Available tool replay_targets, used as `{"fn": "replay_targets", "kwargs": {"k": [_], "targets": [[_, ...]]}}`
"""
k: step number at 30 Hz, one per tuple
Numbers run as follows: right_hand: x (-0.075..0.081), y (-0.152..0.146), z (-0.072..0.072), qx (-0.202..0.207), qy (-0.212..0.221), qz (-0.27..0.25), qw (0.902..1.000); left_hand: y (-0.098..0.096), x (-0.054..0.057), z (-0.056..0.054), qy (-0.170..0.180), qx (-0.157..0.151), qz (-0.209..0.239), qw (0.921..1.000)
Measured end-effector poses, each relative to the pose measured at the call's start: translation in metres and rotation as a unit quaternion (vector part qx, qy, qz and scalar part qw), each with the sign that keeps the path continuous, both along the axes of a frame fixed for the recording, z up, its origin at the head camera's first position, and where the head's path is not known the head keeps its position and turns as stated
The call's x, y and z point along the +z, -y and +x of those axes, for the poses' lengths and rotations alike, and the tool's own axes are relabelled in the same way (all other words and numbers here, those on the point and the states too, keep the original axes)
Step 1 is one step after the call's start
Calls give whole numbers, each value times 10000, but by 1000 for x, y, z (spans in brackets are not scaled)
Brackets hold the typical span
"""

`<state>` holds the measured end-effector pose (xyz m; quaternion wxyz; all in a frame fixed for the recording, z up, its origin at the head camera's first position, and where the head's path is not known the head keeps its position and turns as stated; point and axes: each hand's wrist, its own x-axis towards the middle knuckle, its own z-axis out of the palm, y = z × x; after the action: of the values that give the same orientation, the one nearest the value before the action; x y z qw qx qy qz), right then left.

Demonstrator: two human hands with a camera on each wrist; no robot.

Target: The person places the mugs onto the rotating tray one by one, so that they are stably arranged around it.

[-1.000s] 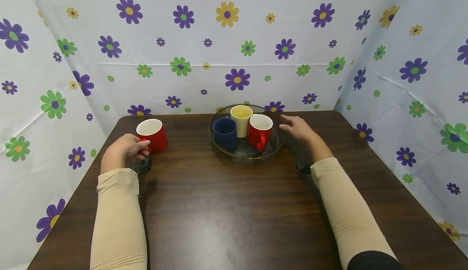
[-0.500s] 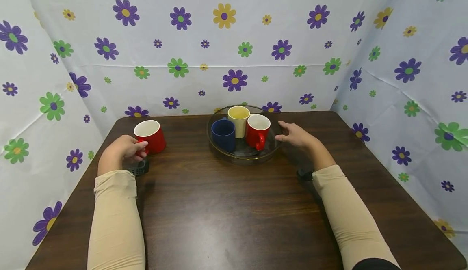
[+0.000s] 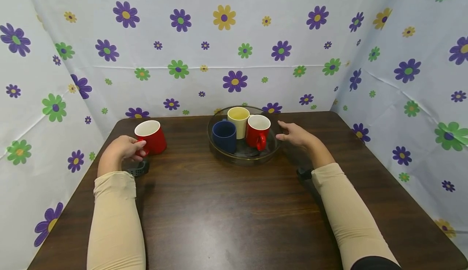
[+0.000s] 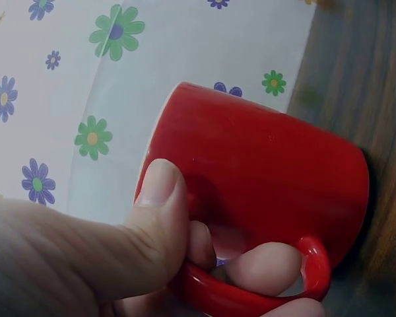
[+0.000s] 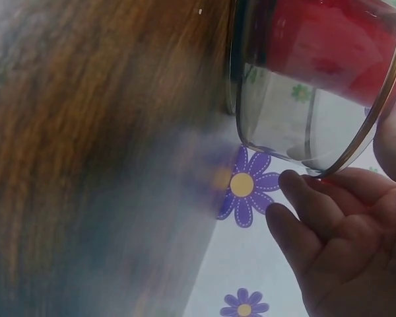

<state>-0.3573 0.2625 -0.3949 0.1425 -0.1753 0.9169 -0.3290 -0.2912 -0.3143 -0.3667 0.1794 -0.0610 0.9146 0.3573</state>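
On the left of the table, my left hand (image 3: 126, 148) grips the handle of a red mug (image 3: 155, 140) with a white inside. In the left wrist view, the thumb presses near the mug's rim and fingers go through the handle (image 4: 237, 297). My right hand (image 3: 297, 135) is at the right edge of a clear glass bowl (image 3: 245, 161), thumb and fingers spread apart right at the rim. Inside the bowl stand a navy mug (image 3: 224, 138), a pale yellow mug (image 3: 239, 126) and a second red mug (image 3: 256, 136), its handle facing me.
The dark wooden table (image 3: 219, 205) has its back edge against a white curtain (image 3: 157, 87) printed with flowers, which also runs along both sides. The bowl stands near that back edge. Black wrist straps show beside both hands.
My right hand has come slightly closer to the bowl's rim, and its thumb and fingers have spread. The left hand keeps its hold on the red mug, which stays in place.
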Motion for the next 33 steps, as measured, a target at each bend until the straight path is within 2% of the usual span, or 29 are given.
{"fn": "replay_targets", "kwargs": {"k": [3, 7, 16, 27, 33], "targets": [[1, 1, -1, 27, -54, 112, 9999, 1, 1, 0, -119, 30, -22, 9999], [3, 2, -1, 71, -152, 276, 9995, -2, 8, 3, -296, -8, -73, 9995], [4, 2, -1, -28, -66, 266, 9996, -14, 23, 10, -537, -130, -94, 9984], [3, 1, -3, 82, -172, 297, 9994, -23, 34, 13, -682, -329, -24, 9971], [5, 2, -1, 25, -76, 244, 9997, -28, 37, 15, -707, -429, -4, 9966]]}}
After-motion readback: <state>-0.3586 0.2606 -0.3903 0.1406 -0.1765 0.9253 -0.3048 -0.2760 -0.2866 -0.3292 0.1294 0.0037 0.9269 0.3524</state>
